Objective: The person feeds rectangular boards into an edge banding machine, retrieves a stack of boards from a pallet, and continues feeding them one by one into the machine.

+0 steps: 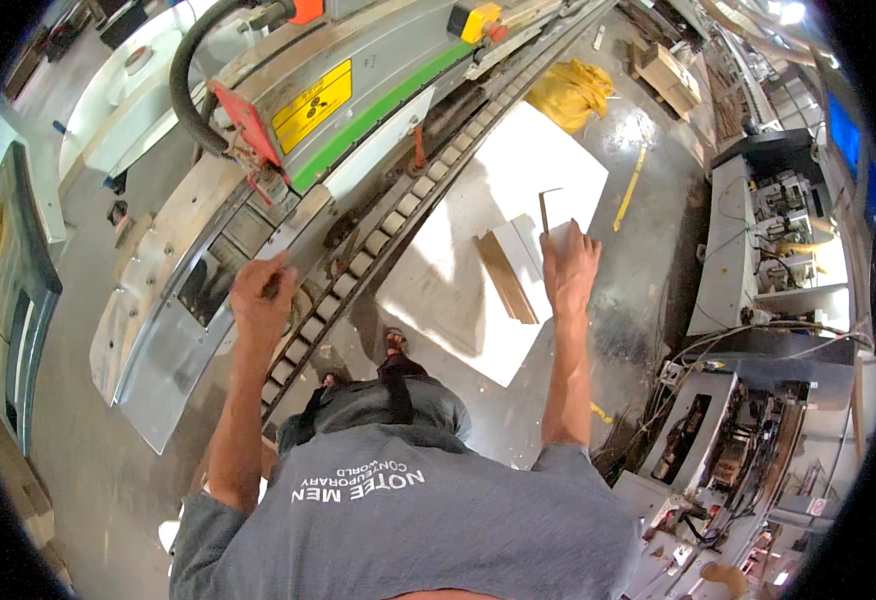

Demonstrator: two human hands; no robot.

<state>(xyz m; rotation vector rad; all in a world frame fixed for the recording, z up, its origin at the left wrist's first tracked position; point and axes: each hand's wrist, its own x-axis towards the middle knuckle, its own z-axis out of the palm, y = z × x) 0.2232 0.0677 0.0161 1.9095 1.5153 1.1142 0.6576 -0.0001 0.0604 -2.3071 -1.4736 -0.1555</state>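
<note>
My right hand (571, 262) is closed around a dark, L-shaped hex key (546, 210) whose short bent end points up and to the right. It is above a large white board (458, 300). On that board lie a brown strip (506, 278) and a pale strip (524, 248) beside it, both near my right hand. My left hand (263, 292) is beside the metal housing (193, 310) of a long machine, its fingers curled together. A dark spot shows within its grip, too small to name.
A conveyor track with white pads (376, 243) runs diagonally between my hands. A red guard (248, 122) and a thick black hose (186, 85) are beyond my left hand. A control panel (18, 300) stands far left, a yellow bag (573, 92) ahead, and opened machinery (723, 430) at right.
</note>
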